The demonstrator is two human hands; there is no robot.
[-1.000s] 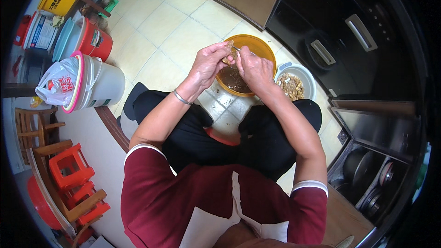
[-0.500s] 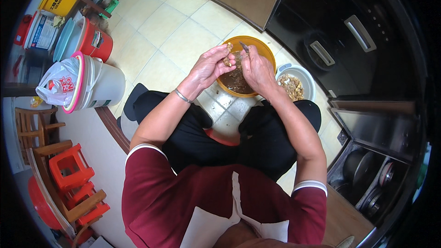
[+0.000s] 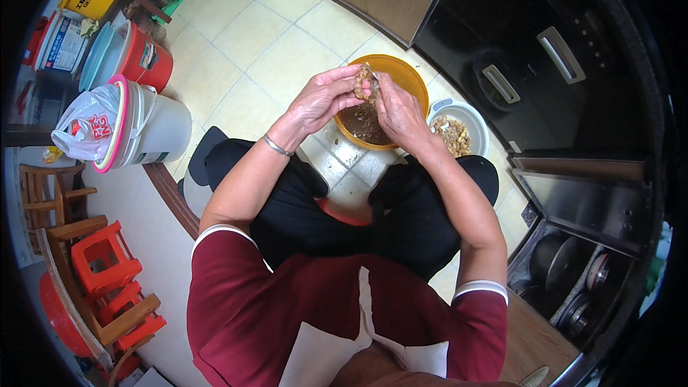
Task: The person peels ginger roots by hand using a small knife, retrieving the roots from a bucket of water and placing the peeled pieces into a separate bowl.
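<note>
While the left grip (image 3: 326, 100) pinched a lumpy brown piece (image 3: 362, 87), the right grip (image 3: 401, 111) was curled round a slim metal tool (image 3: 374, 74) just beside it; below both sat a round yellow plastic basin (image 3: 414, 80), rightward a round pale-grey bowl (image 3: 480, 119).

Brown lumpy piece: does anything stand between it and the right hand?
Only the small tool held by the right hand, beside the brown lumpy piece that the left hand holds above the yellow basin. Nothing else visible stands between; whether tool and piece touch, I cannot tell.
</note>
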